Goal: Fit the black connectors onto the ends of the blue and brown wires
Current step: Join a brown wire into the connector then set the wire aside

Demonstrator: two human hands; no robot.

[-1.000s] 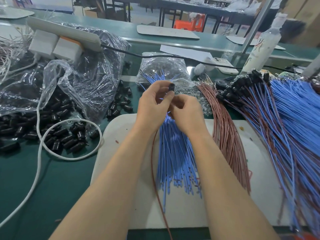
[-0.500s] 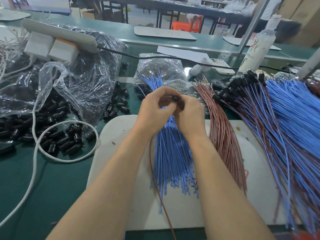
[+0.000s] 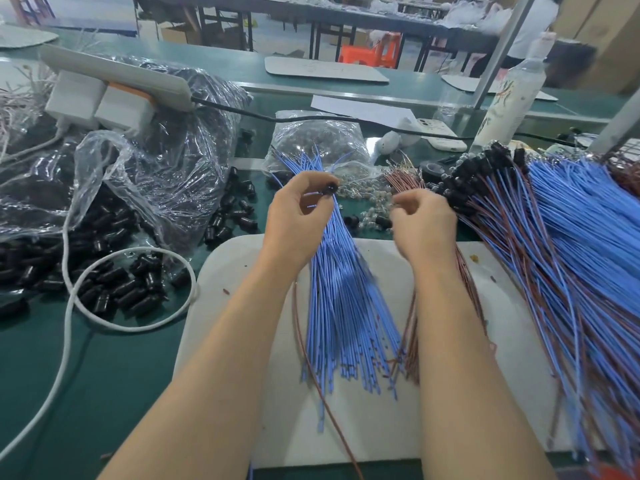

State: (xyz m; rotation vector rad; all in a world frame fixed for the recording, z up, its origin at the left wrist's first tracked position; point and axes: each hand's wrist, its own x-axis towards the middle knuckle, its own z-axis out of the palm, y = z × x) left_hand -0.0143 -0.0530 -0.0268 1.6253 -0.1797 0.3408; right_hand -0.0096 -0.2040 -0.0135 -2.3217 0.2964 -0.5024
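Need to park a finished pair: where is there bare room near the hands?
Bare: green table top between the looped white cable and the white rounded pad; the pad's near strip below the loose blue wire ends; the pad between the loose brown wires and the heaped blue-and-brown finished wires. Crowded: scattered black plastic connectors at left.

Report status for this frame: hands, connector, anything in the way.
Left hand pinches one black connector above the blue wires. Right hand curled beside the brown wires, grip unclear. Nothing between the hands.
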